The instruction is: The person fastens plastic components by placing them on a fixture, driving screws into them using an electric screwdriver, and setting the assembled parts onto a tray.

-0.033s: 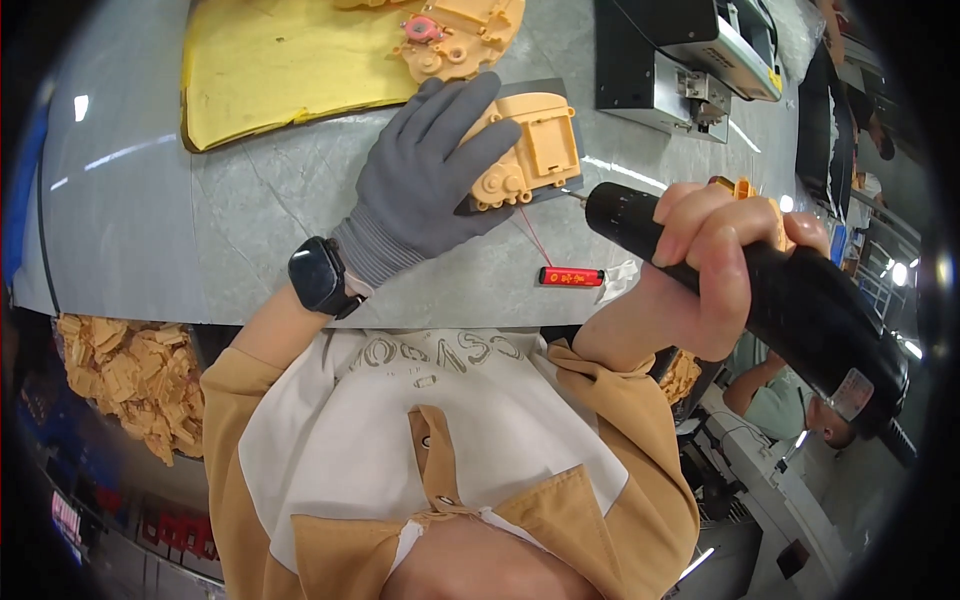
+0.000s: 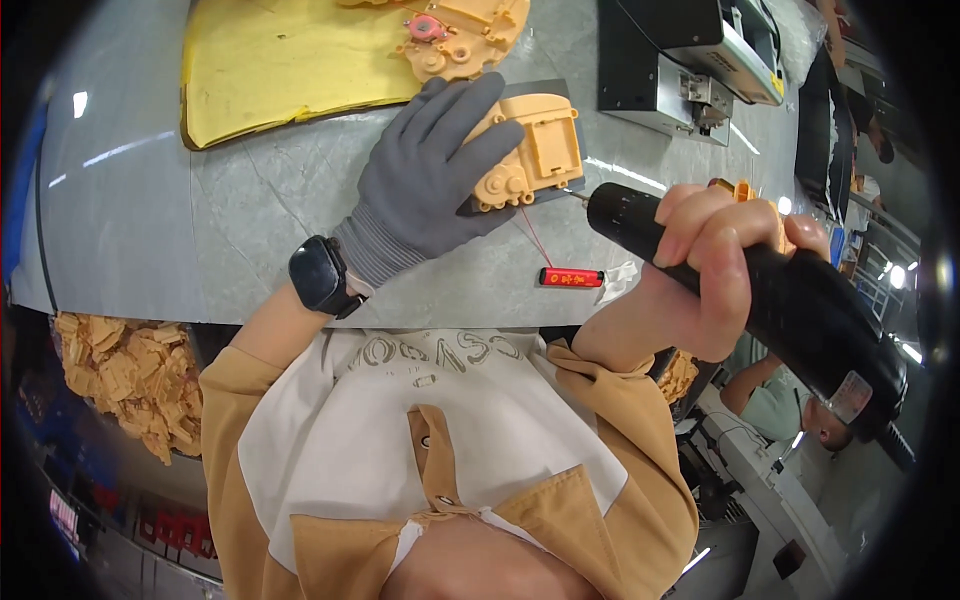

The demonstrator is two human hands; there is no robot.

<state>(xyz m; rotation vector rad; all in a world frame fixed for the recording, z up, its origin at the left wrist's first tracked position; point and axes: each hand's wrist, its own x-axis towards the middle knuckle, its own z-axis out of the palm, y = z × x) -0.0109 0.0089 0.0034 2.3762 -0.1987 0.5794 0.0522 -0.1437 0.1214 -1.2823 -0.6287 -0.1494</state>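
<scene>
My left hand (image 2: 430,165), in a grey knit glove, grips an orange plastic housing (image 2: 552,145) from its left side, thumb and fingers over it. The housing lies on a dark flat pad (image 2: 578,180), and a rectangular recess shows on its right part. My bare right hand (image 2: 725,245) is wrapped round a black electric screwdriver (image 2: 800,310). Its bit points left, close to the housing's lower right corner; I cannot tell whether it touches. A thin red wire runs from the housing's lower edge toward a small red cylinder (image 2: 571,277) on the table.
A yellow mat (image 2: 290,75) lies at the far left, with larger orange plastic parts (image 2: 470,40) at its right edge. A black and silver machine (image 2: 665,75) stands at the far right. Heaped orange pieces (image 2: 130,385) sit low at the left. Another person (image 2: 775,405) is at the right.
</scene>
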